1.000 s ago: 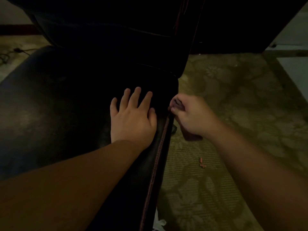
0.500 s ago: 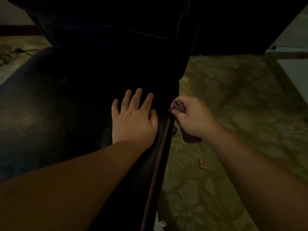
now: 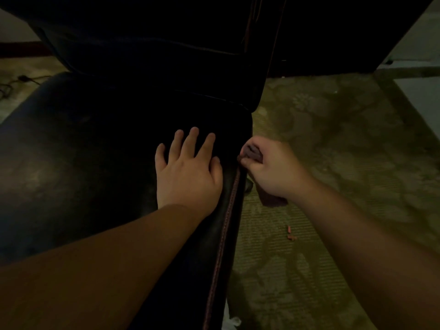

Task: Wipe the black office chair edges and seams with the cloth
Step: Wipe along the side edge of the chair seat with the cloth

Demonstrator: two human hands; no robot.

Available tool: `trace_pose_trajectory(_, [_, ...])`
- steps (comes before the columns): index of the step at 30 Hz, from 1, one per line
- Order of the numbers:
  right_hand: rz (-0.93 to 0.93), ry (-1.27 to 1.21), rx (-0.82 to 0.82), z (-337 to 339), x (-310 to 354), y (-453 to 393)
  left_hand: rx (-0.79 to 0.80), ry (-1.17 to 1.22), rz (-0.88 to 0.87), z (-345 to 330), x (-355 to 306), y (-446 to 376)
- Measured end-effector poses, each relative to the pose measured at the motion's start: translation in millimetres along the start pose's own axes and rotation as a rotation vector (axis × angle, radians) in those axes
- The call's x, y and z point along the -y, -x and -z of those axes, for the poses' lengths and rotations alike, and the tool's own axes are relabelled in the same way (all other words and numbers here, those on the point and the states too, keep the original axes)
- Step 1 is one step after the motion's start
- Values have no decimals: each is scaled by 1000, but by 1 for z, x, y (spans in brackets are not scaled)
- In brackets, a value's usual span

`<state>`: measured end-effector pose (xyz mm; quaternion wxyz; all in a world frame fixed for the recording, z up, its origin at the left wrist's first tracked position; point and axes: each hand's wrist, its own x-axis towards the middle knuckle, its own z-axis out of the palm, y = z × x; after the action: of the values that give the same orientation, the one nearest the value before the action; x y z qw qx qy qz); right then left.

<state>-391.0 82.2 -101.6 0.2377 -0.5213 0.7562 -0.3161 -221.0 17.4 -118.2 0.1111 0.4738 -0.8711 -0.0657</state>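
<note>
The right hand (image 3: 271,170) grips the bunched cloth (image 3: 252,154) against the chair's (image 3: 71,163) right seat edge, by the stitched seam (image 3: 228,210). The left hand (image 3: 188,172) lies flat and open on the seat. Edge wiping seems underway; next likely calls for drawing the cloth along the seam.

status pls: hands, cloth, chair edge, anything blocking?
Left hand flat on chair seat, fingers straight. Right hand grips cloth against the stitched side seam. Nothing blocking the seam; small scraps on the carpet beside.
</note>
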Motion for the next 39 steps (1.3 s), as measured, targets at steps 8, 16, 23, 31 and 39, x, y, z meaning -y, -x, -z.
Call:
trace_pose_trajectory(8, [-2,-28,58,2,1,1,-4,10,-7,-1,1,1])
trace_pose_trajectory(16, [-15,-54,71,3,-1,3,-10,9,0,1,-2,0])
trace_pose_trajectory(23, [-13,-42,29,1,-2,2,-3,10,-1,1,-2,0])
trace_pose_trajectory(31, [-32,-62,-11,-1,-3,4,5,8,1,2,-3,-1])
trace_pose_trajectory(39, [-24,-71,19,0,-5,0,15,5,7,3,-4,-1])
